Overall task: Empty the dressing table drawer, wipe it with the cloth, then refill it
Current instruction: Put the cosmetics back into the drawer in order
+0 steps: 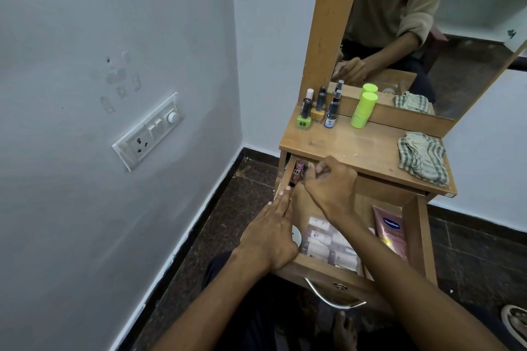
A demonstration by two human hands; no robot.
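Wooden drawer [415, 225] holds a glossy pink tube [391, 232]; checked cloth [422, 158] lies crumpled.

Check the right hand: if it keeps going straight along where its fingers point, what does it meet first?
Probably the small pink-capped bottle standing at the back-left of the open wooden drawer. The right hand reaches toward that corner with curled fingers, nearly there. Whether it already touches something is hidden, and depth is unclear.

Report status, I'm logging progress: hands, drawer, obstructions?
Left hand flat on drawer wall. Right hand reaching among bottles at back. Drawer open, still stocked. Cloth idle on top.
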